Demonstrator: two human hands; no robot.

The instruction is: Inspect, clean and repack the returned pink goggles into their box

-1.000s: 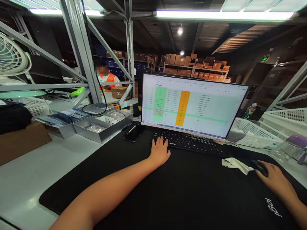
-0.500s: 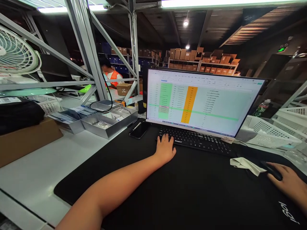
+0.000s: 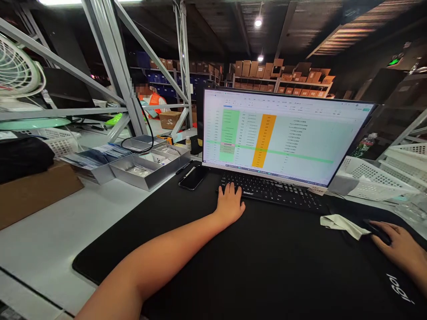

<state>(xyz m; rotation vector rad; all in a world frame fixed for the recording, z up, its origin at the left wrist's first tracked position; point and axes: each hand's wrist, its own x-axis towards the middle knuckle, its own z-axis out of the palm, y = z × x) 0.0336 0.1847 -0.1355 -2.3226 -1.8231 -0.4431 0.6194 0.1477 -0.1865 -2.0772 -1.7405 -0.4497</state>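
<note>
My left hand (image 3: 230, 205) rests with spread fingers on the left end of a black keyboard (image 3: 276, 194). At the right, my right hand (image 3: 396, 243) is wrapped over a black computer mouse (image 3: 379, 232). A pale crumpled cloth (image 3: 343, 225) lies just left of the mouse. Behind the keyboard stands a monitor (image 3: 300, 138) showing a spreadsheet with a green column, an orange column and a green highlighted row. Both hands lie on a large black desk mat (image 3: 267, 262).
A phone (image 3: 193, 178) lies left of the keyboard. Grey trays (image 3: 147, 180) with small packets stand beyond it. White baskets (image 3: 376, 175) stand at the right. A fan (image 3: 18, 66), a cardboard box (image 3: 40, 191) and a metal upright (image 3: 110, 66) are at left. A person in an orange vest (image 3: 154, 100) is behind.
The view has shifted slightly. My left hand stays on the keyboard and my right hand stays on the mouse; the spreadsheet looks the same.
</note>
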